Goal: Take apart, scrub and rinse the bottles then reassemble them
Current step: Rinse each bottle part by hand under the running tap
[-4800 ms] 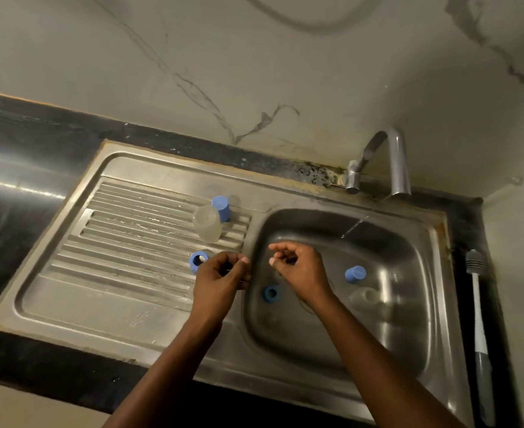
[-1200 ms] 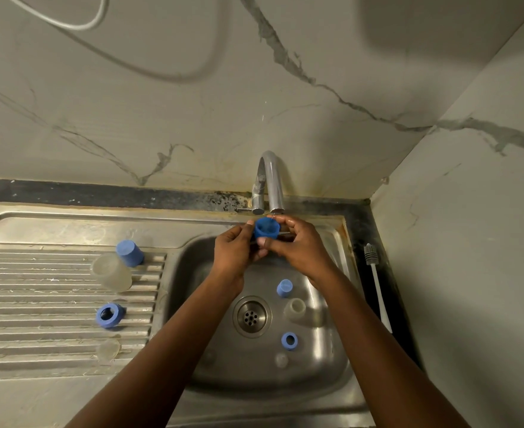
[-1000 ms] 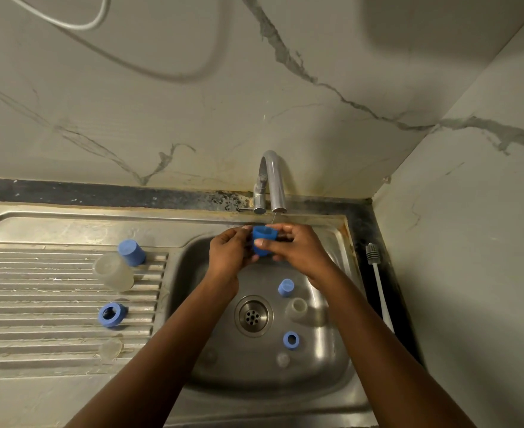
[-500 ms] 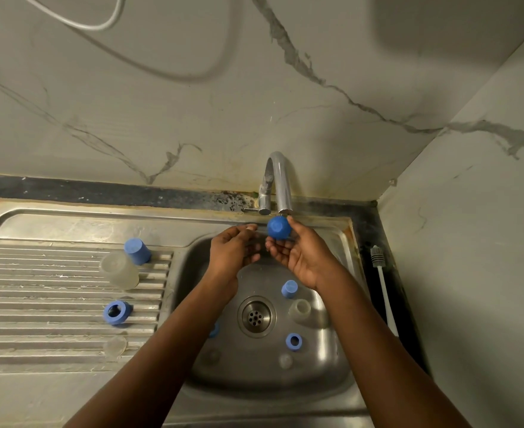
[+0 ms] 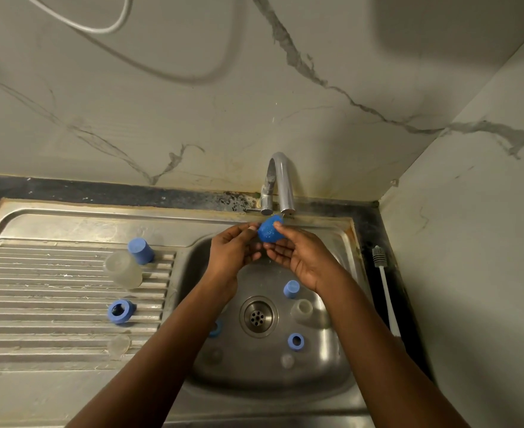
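Closed in again since half a second ago: left hand, then apart from the blue cap, now touching it. Pinched at its left edge between left thumb and forefinger, the other fingers loosely curled below. Gripped from the right by the right hand, thumb over the top, fingers curled underneath. Held just under the spout of the tap, above the back of the sink, closed wet end toward the camera.

Down in the basin: second cap, small clear bottle just beside it, drain, blue ring, another ring half hidden behind the left forearm, clear teat near the front.

Left, on the drainboard: third cap just beside a larger clear bottle, loose ring, pale teat. Right, along the dark counter: bottle brush.
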Action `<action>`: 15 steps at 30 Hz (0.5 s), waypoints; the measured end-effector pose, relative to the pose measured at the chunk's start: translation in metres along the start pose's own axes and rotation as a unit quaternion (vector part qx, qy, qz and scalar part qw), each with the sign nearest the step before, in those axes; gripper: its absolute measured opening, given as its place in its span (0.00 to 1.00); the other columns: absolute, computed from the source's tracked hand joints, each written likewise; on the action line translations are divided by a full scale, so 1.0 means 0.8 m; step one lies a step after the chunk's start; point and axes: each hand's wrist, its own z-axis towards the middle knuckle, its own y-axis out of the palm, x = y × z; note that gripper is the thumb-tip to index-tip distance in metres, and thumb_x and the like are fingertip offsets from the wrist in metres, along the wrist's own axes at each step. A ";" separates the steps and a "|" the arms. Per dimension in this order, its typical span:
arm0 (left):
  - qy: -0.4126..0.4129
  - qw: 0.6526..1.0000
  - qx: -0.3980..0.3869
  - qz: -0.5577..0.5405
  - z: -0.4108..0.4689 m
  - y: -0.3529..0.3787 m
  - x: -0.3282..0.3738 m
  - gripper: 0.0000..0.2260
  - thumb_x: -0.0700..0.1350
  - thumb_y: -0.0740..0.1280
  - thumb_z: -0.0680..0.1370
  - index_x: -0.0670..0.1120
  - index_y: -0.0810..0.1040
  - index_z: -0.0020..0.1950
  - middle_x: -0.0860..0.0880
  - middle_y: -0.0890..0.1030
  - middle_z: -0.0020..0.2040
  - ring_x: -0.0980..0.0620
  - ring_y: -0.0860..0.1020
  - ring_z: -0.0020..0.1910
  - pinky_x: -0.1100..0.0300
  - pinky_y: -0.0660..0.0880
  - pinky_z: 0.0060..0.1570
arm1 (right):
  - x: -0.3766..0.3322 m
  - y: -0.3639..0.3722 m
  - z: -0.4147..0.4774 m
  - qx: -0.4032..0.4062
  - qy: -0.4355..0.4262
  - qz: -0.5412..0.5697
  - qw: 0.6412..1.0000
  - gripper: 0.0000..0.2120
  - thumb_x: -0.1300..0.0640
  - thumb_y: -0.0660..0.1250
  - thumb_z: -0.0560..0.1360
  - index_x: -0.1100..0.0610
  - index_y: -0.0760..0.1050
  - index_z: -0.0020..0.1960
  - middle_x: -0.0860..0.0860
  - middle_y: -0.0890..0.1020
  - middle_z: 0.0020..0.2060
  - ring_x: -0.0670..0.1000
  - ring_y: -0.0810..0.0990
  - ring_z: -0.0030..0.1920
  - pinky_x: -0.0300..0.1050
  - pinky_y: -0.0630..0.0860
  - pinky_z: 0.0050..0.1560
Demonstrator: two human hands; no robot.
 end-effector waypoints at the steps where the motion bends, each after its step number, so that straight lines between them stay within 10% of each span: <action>1: -0.002 1.000 -0.009 -0.002 -0.001 -0.003 -0.001 0.09 0.42 0.68 0.84 0.43 0.84 0.63 0.35 0.85 0.55 0.43 0.83 0.51 0.50 0.81 0.54 | 0.001 0.001 -0.002 0.003 -0.003 -0.020 1.000 0.19 0.54 0.73 0.80 0.62 0.77 0.67 0.63 0.86 0.55 0.57 0.87 0.53 0.49 0.85 0.54; 15: 0.090 0.990 -0.013 0.113 -0.028 -0.037 -0.006 0.17 0.39 0.78 0.75 0.46 0.82 0.64 0.47 0.87 0.55 0.49 0.86 0.56 0.51 0.84 0.58 | 0.045 0.018 -0.025 -0.051 0.067 -0.083 0.993 0.23 0.38 0.67 0.81 0.50 0.78 0.69 0.57 0.87 0.57 0.56 0.86 0.59 0.54 0.83 0.58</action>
